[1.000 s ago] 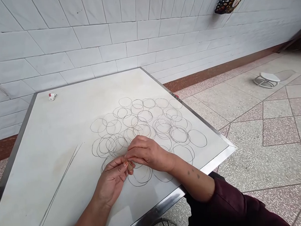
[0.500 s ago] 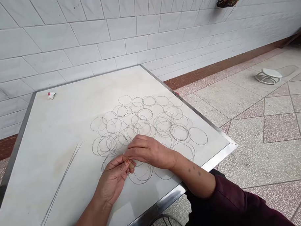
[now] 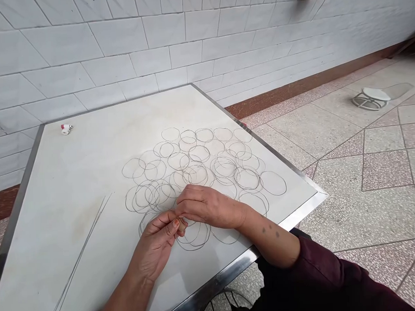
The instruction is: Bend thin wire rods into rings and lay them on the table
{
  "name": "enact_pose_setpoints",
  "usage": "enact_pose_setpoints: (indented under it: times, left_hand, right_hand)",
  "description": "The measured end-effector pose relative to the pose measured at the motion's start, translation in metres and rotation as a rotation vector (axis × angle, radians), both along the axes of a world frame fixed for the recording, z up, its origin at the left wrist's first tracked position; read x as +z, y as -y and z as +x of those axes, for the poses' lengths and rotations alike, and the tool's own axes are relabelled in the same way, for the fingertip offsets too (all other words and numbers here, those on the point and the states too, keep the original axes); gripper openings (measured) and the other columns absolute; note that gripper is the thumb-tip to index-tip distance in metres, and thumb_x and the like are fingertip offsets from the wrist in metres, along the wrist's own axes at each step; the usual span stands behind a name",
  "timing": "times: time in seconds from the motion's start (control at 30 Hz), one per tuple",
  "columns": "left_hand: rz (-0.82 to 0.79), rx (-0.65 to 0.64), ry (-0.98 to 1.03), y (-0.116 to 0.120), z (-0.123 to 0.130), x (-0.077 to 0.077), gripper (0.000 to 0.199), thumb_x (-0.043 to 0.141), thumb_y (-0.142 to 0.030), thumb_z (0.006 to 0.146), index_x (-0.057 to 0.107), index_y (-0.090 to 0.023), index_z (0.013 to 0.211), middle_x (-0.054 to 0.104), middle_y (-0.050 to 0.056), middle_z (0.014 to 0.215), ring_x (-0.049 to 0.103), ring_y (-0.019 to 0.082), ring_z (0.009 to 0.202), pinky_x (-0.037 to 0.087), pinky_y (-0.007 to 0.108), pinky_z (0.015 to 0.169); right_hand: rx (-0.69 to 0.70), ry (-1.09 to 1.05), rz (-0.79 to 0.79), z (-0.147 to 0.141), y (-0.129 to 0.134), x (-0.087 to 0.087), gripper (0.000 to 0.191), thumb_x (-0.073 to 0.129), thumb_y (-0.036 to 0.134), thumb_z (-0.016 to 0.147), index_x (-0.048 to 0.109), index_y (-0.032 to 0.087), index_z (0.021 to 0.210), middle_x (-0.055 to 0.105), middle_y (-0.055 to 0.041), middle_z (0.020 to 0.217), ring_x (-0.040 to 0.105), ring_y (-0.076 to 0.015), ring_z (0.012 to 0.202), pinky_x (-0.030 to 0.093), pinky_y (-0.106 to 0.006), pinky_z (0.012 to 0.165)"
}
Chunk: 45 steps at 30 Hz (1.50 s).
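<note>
My left hand (image 3: 159, 241) and my right hand (image 3: 209, 206) meet over the near part of the white table (image 3: 101, 154). Both have their fingertips pinched together on a thin wire (image 3: 178, 217), most of which my fingers hide. Whether it forms a closed loop I cannot tell. Beneath and beyond my hands, several thin wire rings (image 3: 286, 184) lie flat, many overlapping. To the left of my left hand, a few straight lengths of wire (image 3: 77, 263) lie close together on the tabletop.
A small red and white item (image 3: 67, 128) sits at the table's far left corner. Metal trim (image 3: 228, 275) edges the table, and a tiled wall (image 3: 122, 67) stands behind it. On the floor at right is a low round stool (image 3: 372, 96).
The camera view has shifted slightly, so the table and wall appear a little higher. My hands stay pinched together in nearly the same place, with only slight finger movement.
</note>
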<state>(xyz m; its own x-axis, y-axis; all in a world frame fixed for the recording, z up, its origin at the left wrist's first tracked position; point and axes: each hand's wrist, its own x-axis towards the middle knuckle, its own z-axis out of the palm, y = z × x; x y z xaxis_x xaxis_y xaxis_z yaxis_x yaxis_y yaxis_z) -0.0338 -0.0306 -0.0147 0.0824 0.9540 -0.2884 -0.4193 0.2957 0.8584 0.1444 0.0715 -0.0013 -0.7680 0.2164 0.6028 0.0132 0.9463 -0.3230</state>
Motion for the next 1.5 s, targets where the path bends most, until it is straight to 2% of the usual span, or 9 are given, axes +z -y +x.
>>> enact_pose_setpoints:
  times: [0.2, 0.43, 0.57, 0.73, 1.13, 1.37, 1.5]
  left_hand:
    - [0.036, 0.029, 0.035, -0.001, 0.004, 0.002, 0.016, 0.082, -0.036, 0.075, 0.08, -0.02, 0.078, 0.056, 0.001, 0.063, 0.048, 0.016, 0.072, 0.041, 0.031, 0.075]
    - [-0.035, 0.08, 0.104, 0.0, 0.003, -0.002, 0.017, 0.083, -0.033, 0.075, 0.081, -0.02, 0.086, 0.062, 0.003, 0.072, 0.053, 0.016, 0.078, 0.044, 0.029, 0.075]
    - [-0.046, 0.02, 0.151, 0.0, 0.003, 0.004, 0.015, 0.077, -0.033, 0.08, 0.079, -0.018, 0.084, 0.064, 0.005, 0.078, 0.053, 0.016, 0.074, 0.044, 0.028, 0.068]
    - [0.012, -0.069, 0.146, -0.001, 0.002, 0.008, 0.017, 0.073, -0.031, 0.083, 0.076, -0.016, 0.074, 0.061, 0.006, 0.076, 0.053, 0.017, 0.074, 0.044, 0.029, 0.068]
    - [0.045, 0.015, 0.119, 0.0, 0.008, 0.003, 0.011, 0.078, -0.03, 0.079, 0.075, -0.019, 0.076, 0.058, 0.003, 0.073, 0.051, 0.016, 0.076, 0.041, 0.028, 0.071]
    - [-0.025, -0.042, 0.131, 0.0, 0.003, 0.006, 0.02, 0.077, -0.035, 0.079, 0.078, -0.017, 0.086, 0.061, 0.006, 0.077, 0.052, 0.018, 0.075, 0.043, 0.03, 0.067]
    - [-0.074, -0.028, 0.092, -0.001, 0.001, 0.003, 0.016, 0.078, -0.032, 0.079, 0.078, -0.017, 0.082, 0.059, 0.004, 0.073, 0.051, 0.014, 0.069, 0.041, 0.027, 0.064]
  right_hand:
    - [0.012, 0.047, 0.02, -0.002, 0.001, -0.002, 0.025, 0.037, 0.013, 0.105, 0.062, 0.015, 0.106, 0.068, -0.0062, 0.101, 0.058, -0.0154, 0.091, 0.054, -0.031, 0.083]
    - [-0.001, -0.056, 0.05, -0.007, -0.001, -0.009, 0.023, 0.038, 0.013, 0.105, 0.061, 0.015, 0.105, 0.068, -0.0061, 0.1, 0.059, -0.0147, 0.09, 0.054, -0.03, 0.081]
    - [-0.004, -0.089, 0.035, -0.005, -0.002, -0.009, 0.023, 0.038, 0.012, 0.104, 0.061, 0.016, 0.106, 0.067, -0.0059, 0.1, 0.059, -0.0146, 0.092, 0.055, -0.03, 0.081]
    - [-0.025, -0.094, 0.011, -0.003, -0.003, -0.013, 0.021, 0.04, 0.013, 0.104, 0.061, 0.015, 0.105, 0.065, -0.0059, 0.098, 0.058, -0.0138, 0.091, 0.055, -0.028, 0.081]
    - [-0.036, -0.019, -0.026, -0.006, -0.003, -0.013, 0.023, 0.039, 0.017, 0.105, 0.062, 0.017, 0.1, 0.066, -0.006, 0.095, 0.059, -0.0149, 0.09, 0.054, -0.029, 0.082]
    - [0.013, -0.014, -0.075, -0.003, -0.005, -0.008, 0.026, 0.038, 0.017, 0.105, 0.063, 0.019, 0.102, 0.067, -0.0047, 0.101, 0.059, -0.0151, 0.096, 0.053, -0.03, 0.087]
    - [0.034, -0.001, -0.093, -0.001, -0.004, -0.006, 0.023, 0.041, 0.016, 0.105, 0.064, 0.018, 0.105, 0.067, -0.004, 0.101, 0.057, -0.0151, 0.096, 0.054, -0.029, 0.086]
